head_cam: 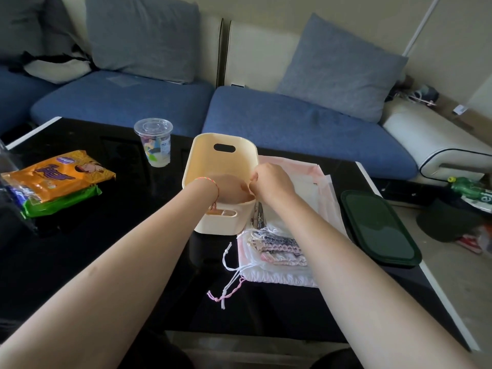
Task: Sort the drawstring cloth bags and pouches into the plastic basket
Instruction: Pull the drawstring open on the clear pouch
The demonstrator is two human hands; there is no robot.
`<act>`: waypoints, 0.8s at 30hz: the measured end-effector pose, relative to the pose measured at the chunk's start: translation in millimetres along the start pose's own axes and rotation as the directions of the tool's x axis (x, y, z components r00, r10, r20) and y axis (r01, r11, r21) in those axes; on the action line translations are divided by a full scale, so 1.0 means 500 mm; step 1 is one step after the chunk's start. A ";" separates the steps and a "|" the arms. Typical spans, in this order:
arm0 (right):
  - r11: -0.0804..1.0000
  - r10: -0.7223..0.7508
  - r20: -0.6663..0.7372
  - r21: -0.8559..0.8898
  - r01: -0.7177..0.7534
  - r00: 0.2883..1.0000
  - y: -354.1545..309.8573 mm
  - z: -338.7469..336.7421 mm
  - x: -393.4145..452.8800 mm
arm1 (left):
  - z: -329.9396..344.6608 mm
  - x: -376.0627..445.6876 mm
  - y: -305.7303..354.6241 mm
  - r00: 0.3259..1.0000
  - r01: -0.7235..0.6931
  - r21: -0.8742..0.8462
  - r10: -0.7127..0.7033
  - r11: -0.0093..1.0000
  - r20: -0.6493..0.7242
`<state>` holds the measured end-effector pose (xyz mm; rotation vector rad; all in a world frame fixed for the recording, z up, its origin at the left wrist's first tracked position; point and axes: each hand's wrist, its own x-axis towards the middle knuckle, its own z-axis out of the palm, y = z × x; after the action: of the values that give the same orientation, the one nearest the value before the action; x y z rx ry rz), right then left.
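A glossy black coffee table [119, 262] with a white edge stands before a blue-cushioned sofa [292, 121] with cream arms, two blue pillows propped against its back. Beyond the left hand [229, 189], a lidded clear plastic cup [154, 142] stands near the table's far edge; well out to that hand's left lie an orange snack bag [58, 177] and a green packet [66, 201] beneath it. Out past the right hand [271, 182], a dark green container lid [378, 227] lies flat near the table's right edge.

The left hand reaches down inside the cream plastic basket [221, 161], where its fingers blur against the basket floor; whether it holds anything cannot be told. A pink-and-green woven bracelet [206, 180] circles its wrist. The right hand hovers at the basket's right rim, fingers curled as if pinching something small, though what they grip is too fine to make out.

The stack of drawstring cloth bags [277, 243], white and pale pink with a patterned pouch on top, lies on the table just beneath the right forearm, partly hidden by it, touching the basket's right side. Loose white and pink cords [229, 283] trail from the stack toward the viewer, between the two forearms.
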<state>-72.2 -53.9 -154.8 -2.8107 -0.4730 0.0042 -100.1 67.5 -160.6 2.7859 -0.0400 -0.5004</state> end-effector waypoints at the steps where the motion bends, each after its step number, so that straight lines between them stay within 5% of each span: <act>1: 1.000 -0.001 -0.005 -0.014 0.001 1.000 0.003 -0.001 0.000 | -0.005 -0.001 0.007 0.996 0.040 -0.001 -0.040 0.999 0.082; 4: 1.000 0.008 -0.015 -0.023 -0.008 1.000 0.005 -0.003 -0.006 | -0.012 -0.003 0.009 0.958 0.172 -0.013 -0.164 0.985 0.236; 6: 0.999 0.002 0.002 0.038 -0.002 1.000 0.011 -0.004 -0.008 | -0.006 0.006 0.010 0.956 0.199 -0.002 -0.194 0.980 0.222; 10: 0.878 -0.023 0.064 0.478 -0.010 0.998 0.038 -0.010 -0.011 | -0.004 0.027 0.009 0.965 0.170 0.023 -0.162 0.985 -0.207; 13: 0.647 0.029 0.154 0.750 -0.137 0.988 0.067 -0.021 -0.022 | -0.014 0.007 0.047 0.797 0.032 -0.063 -0.064 0.997 -0.600; 16: 0.661 0.126 0.138 0.727 -0.187 0.982 0.121 -0.036 -0.033 | 0.012 -0.028 0.125 0.644 -0.278 -0.109 0.101 0.954 -0.758; 19: 0.763 0.218 0.069 0.610 -0.214 0.974 0.189 -0.035 -0.052 | 0.070 -0.021 0.181 0.716 -0.399 -0.033 0.289 0.916 -0.636; 24: 0.899 0.274 0.035 0.345 -0.269 0.961 0.277 -0.014 -0.099 | 0.162 0.023 0.196 0.925 -0.244 0.074 0.255 0.967 -0.281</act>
<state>-74.7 -196.9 -189.9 -2.4986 -0.0605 0.1145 -114.8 -50.6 -206.7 2.8043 -0.3381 -0.0285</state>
